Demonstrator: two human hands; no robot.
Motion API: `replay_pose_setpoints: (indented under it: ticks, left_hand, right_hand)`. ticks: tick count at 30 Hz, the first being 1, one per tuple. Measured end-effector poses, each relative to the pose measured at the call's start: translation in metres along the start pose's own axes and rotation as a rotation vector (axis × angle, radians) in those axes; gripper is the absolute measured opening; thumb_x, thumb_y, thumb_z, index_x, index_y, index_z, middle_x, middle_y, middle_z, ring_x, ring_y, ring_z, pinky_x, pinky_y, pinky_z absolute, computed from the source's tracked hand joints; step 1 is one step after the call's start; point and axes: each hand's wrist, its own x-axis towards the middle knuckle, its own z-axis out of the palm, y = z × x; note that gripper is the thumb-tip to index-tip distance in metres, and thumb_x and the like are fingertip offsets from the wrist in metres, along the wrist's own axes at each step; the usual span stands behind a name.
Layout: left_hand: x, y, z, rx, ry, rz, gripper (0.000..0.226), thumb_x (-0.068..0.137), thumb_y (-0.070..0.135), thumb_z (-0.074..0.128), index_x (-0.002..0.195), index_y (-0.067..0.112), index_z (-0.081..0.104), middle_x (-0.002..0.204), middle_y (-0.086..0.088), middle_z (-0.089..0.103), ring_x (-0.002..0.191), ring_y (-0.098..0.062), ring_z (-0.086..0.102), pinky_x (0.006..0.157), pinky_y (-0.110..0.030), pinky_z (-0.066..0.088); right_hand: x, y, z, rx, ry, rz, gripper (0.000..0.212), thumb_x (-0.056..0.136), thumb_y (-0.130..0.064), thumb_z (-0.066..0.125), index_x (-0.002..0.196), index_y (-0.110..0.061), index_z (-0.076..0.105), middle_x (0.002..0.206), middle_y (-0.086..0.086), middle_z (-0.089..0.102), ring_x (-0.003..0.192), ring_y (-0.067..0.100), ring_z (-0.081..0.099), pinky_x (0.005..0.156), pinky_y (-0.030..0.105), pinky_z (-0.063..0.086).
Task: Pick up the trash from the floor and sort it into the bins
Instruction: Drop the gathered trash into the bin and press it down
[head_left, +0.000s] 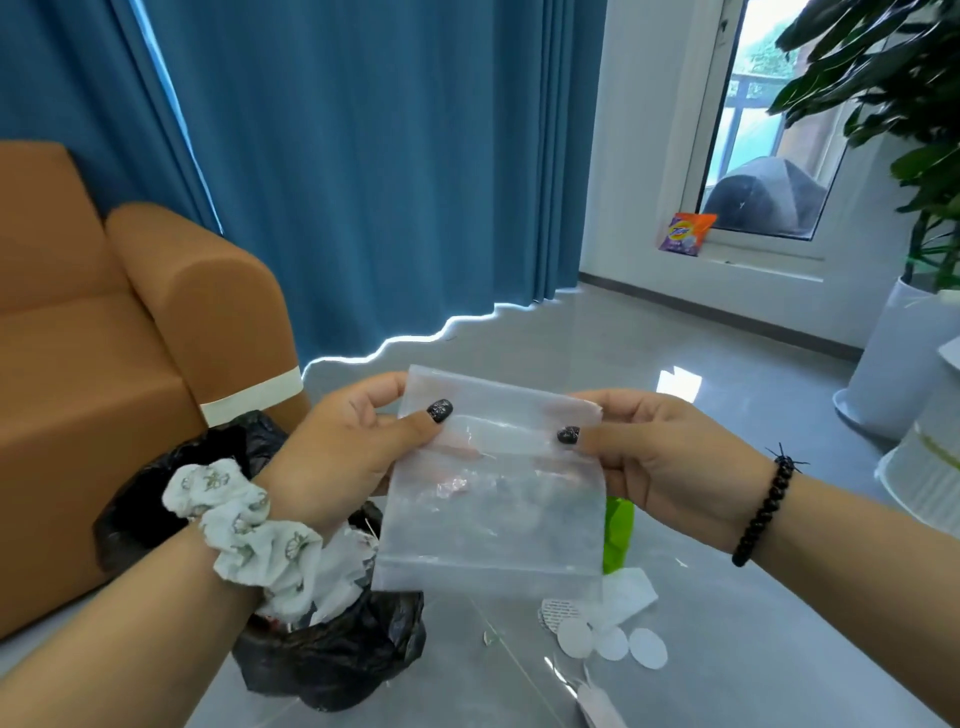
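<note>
A clear plastic zip bag (493, 499) hangs in front of me, held up by both hands at its top corners. My left hand (353, 447) pinches the top left corner with thumb over the front. At the top right corner, my right hand (670, 462) pinches the bag the same way. Below the bag stands a bin lined with a black bag (332, 654), with white paper trash (343, 571) inside. On the floor lie a green scrap (618, 530), a white tissue (628, 592) and several white round pads (613, 642).
An orange sofa (104, 338) stands at the left, with another black bag (156, 488) beside it. Blue curtains (363, 156) hang behind. A white plant pot (893, 364) and white bins (930, 467) stand at the right. A colourful packet (685, 234) leans by the window.
</note>
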Motion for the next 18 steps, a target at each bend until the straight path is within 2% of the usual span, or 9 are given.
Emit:
replay_pose_setpoints:
  ticks: [2, 3, 6, 10, 13, 16, 18]
  left_hand:
    - [0.0, 0.0, -0.003, 0.053, 0.025, 0.045, 0.033, 0.076, 0.019, 0.064, 0.108, 0.012, 0.067, 0.092, -0.021, 0.072, 0.082, -0.037, 0.07, 0.072, -0.043, 0.058]
    - [-0.001, 0.001, -0.004, 0.068, 0.032, 0.063, 0.032, 0.075, 0.018, 0.064, 0.106, 0.012, 0.067, 0.091, -0.023, 0.072, 0.08, -0.037, 0.069, 0.071, -0.042, 0.058]
    - [0.001, 0.001, -0.005, 0.06, 0.045, 0.086, 0.028, 0.075, 0.017, 0.063, 0.102, 0.01, 0.068, 0.088, -0.021, 0.072, 0.076, -0.035, 0.07, 0.065, -0.037, 0.06]
    - [0.004, 0.0, -0.008, 0.011, 0.035, 0.01, 0.035, 0.076, 0.022, 0.061, 0.108, 0.01, 0.068, 0.093, -0.023, 0.072, 0.079, -0.036, 0.069, 0.062, -0.034, 0.059]
    - [0.003, 0.001, -0.01, -0.003, 0.015, -0.051, 0.035, 0.074, 0.022, 0.06, 0.106, 0.012, 0.07, 0.087, -0.023, 0.068, 0.066, -0.03, 0.062, 0.055, -0.029, 0.055]
    - [0.005, 0.003, -0.011, -0.11, -0.021, -0.107, 0.028, 0.08, 0.009, 0.055, 0.102, 0.009, 0.072, 0.087, -0.019, 0.071, 0.062, -0.025, 0.068, 0.058, -0.031, 0.058]
    - [0.006, 0.003, -0.015, -0.146, -0.033, -0.14, 0.029, 0.086, 0.004, 0.046, 0.102, 0.003, 0.071, 0.093, -0.022, 0.072, 0.07, -0.028, 0.071, 0.063, -0.035, 0.059]
  right_hand:
    - [0.001, 0.004, 0.003, -0.027, -0.023, 0.06, 0.037, 0.069, -0.014, 0.068, 0.103, 0.001, 0.068, 0.092, 0.015, 0.071, 0.069, 0.023, 0.07, 0.072, 0.036, 0.06]
    - [0.002, 0.006, 0.004, -0.035, -0.034, 0.089, 0.038, 0.069, -0.017, 0.068, 0.103, 0.001, 0.068, 0.093, 0.014, 0.072, 0.068, 0.023, 0.07, 0.075, 0.039, 0.059]
    - [0.003, 0.009, 0.006, -0.042, -0.082, 0.1, 0.029, 0.074, -0.005, 0.066, 0.103, -0.001, 0.068, 0.093, 0.014, 0.073, 0.072, 0.026, 0.071, 0.067, 0.03, 0.059]
    - [0.009, 0.008, -0.002, 0.09, -0.03, 0.029, 0.037, 0.066, 0.0, 0.064, 0.103, -0.001, 0.069, 0.099, 0.017, 0.072, 0.072, 0.023, 0.07, 0.063, 0.028, 0.06]
    - [0.01, 0.005, -0.007, 0.171, 0.022, 0.031, 0.027, 0.078, 0.01, 0.054, 0.085, -0.003, 0.076, 0.086, 0.015, 0.073, 0.062, 0.019, 0.069, 0.053, 0.024, 0.057]
    - [0.012, 0.005, -0.01, 0.172, 0.059, 0.068, 0.045, 0.086, 0.011, 0.04, 0.067, -0.006, 0.077, 0.074, 0.013, 0.071, 0.054, 0.018, 0.067, 0.05, 0.024, 0.056]
    - [0.011, 0.004, -0.009, 0.213, 0.06, 0.044, 0.045, 0.083, 0.009, 0.034, 0.063, 0.0, 0.074, 0.079, 0.018, 0.072, 0.058, 0.021, 0.069, 0.052, 0.024, 0.057]
